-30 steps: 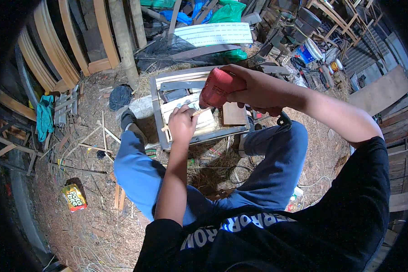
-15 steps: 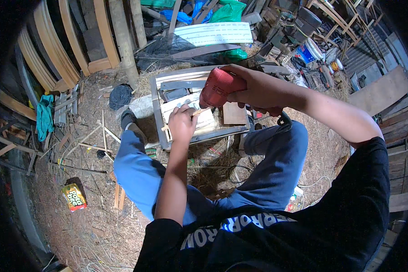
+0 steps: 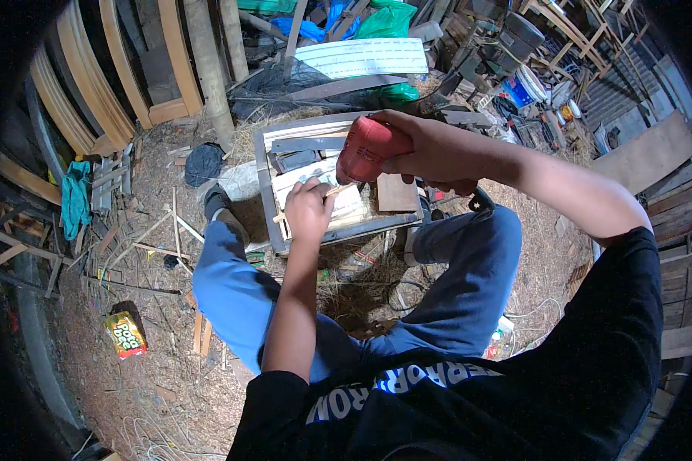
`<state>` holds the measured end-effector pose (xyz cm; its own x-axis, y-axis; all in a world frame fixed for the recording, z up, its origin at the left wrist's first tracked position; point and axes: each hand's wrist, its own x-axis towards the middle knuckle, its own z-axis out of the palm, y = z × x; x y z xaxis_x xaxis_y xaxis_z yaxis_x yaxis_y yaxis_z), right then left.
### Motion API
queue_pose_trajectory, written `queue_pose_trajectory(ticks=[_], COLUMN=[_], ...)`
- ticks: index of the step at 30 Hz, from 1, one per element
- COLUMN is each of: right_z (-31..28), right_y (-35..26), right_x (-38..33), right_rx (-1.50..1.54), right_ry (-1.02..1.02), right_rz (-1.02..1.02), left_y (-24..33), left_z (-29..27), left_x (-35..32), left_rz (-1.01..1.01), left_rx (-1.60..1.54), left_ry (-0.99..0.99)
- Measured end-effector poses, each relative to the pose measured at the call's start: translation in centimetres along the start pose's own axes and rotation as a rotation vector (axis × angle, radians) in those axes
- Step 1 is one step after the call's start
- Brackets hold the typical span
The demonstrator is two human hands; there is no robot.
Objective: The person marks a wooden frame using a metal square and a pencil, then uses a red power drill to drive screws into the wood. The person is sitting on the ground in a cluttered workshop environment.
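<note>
A red power drill (image 3: pixel 373 148) is gripped by my right hand (image 3: pixel 419 150), its front end pointing down over the work surface. Just left of it, my left hand (image 3: pixel 307 207) is closed on a thin wooden stick (image 3: pixel 334 191), whose other end shows below the hand. The drill's front comes right up to the stick; whether the bit touches it I cannot tell. Beneath both hands lies a shallow framed wooden work table (image 3: pixel 273 223) holding pale wood pieces (image 3: pixel 347 209). A brown wooden block (image 3: pixel 397 194) rests on its right part.
Curved wooden frames (image 3: pixel 115 61) lean against posts at the left. A black bag (image 3: pixel 204 164) and a yellow packet (image 3: pixel 125 334) lie on the debris-strewn ground. Farther off are a green bag (image 3: pixel 386 21) and a white-and-blue bucket (image 3: pixel 524 86). My legs straddle the table's near side.
The drill and my right hand have shifted very slightly to the left. My left hand stays nearly where it was, holding the stick.
</note>
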<state>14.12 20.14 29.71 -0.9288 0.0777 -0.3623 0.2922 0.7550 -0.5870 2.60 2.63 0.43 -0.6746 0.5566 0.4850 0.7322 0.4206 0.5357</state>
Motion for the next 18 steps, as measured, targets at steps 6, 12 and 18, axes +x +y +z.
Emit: queue_pose_trajectory(ticks=[6, 12, 18], right_z=[-0.6, -0.8, -0.5], right_y=[-0.5, -1.2, -0.6], right_x=[0.5, 1.3, 1.9], right_rx=[-0.035, -0.106, -0.11], right_ry=[-0.053, -0.08, -0.081], right_rz=[0.008, 0.046, 0.036], left_y=[0.0, -0.1, 0.0], left_z=[0.0, 0.1, 0.2], left_x=[0.0, -0.1, 0.0], left_rz=[-0.023, -0.022, -0.008], left_rx=[-0.005, -0.004, 0.001], left_ry=[-0.014, -0.002, 0.012])
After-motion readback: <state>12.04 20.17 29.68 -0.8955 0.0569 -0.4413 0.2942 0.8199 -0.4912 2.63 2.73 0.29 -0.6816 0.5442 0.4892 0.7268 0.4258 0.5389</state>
